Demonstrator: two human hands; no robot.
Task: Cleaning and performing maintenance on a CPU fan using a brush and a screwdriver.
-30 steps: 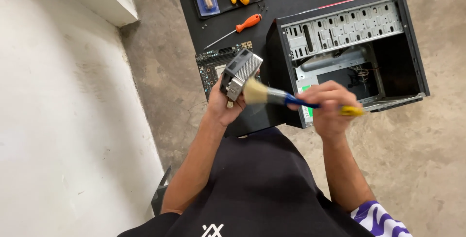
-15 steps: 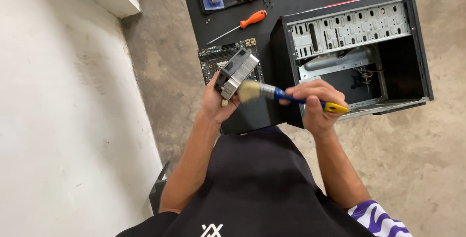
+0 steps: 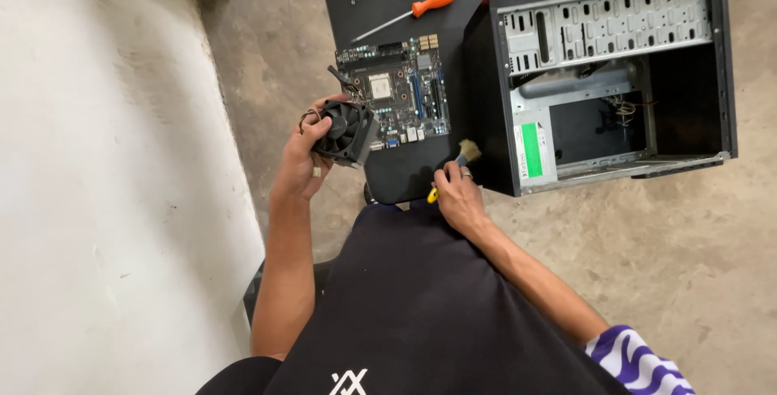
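- Head view: a black square cooler fan [image 3: 346, 129] is being gripped by the closed fingers of the left hand [image 3: 306, 160], held at the left edge of the green motherboard [image 3: 398, 97].
- A blue-and-yellow-handled brush [image 3: 453, 170] is being clasped by the right hand [image 3: 457, 197], its long axis angled toward the open black computer case [image 3: 599, 71], where only loose cables are showing.

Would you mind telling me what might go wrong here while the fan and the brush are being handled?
1. The left hand holds the cooler fan off the table edge; if the grip slips, it could drop to the concrete floor.
2. Its loose cable curls by the fingers and might snag.
3. The right hand holds the brush near the bare motherboard; bristles may catch components.
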